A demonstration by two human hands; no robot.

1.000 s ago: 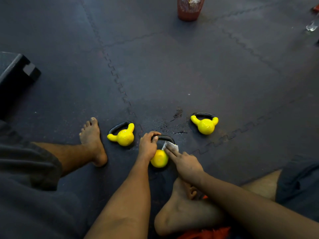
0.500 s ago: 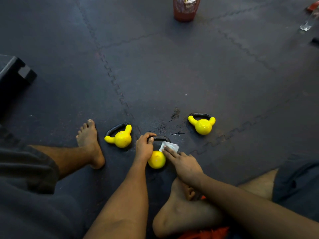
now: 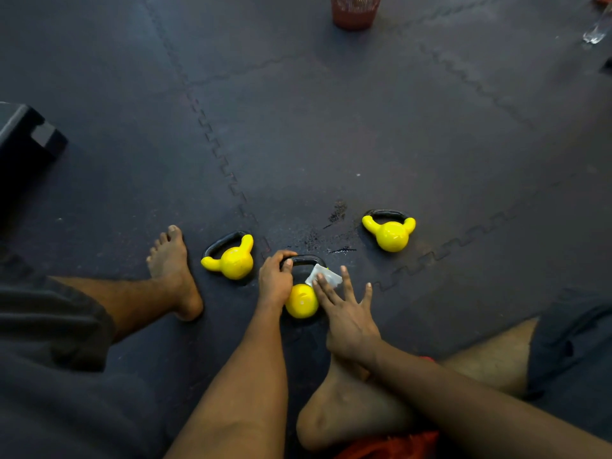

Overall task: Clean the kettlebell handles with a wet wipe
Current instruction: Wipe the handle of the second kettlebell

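Three small yellow kettlebells with black handles lie on the dark floor mat. The middle kettlebell (image 3: 300, 303) is between my hands. My left hand (image 3: 275, 282) grips the left end of its black handle (image 3: 306, 260). My right hand (image 3: 344, 313) has its fingers spread and presses a white wet wipe (image 3: 326, 277) against the handle's right side with the forefinger. The left kettlebell (image 3: 233, 261) lies beside my left foot. The right kettlebell (image 3: 390, 234) lies apart, farther right.
My bare left foot (image 3: 174, 270) and folded right foot (image 3: 344, 412) rest on the mat. A red mesh bin (image 3: 355, 9) stands at the top. A black block (image 3: 28, 140) sits at the left edge, a clear bottle (image 3: 596, 29) at top right. Wet marks (image 3: 336, 215) lie beyond the middle kettlebell.
My right hand's fingers have spread apart, with the wipe now held down mainly by the forefinger. My left hand keeps its grip on the handle. The view has shifted slightly.
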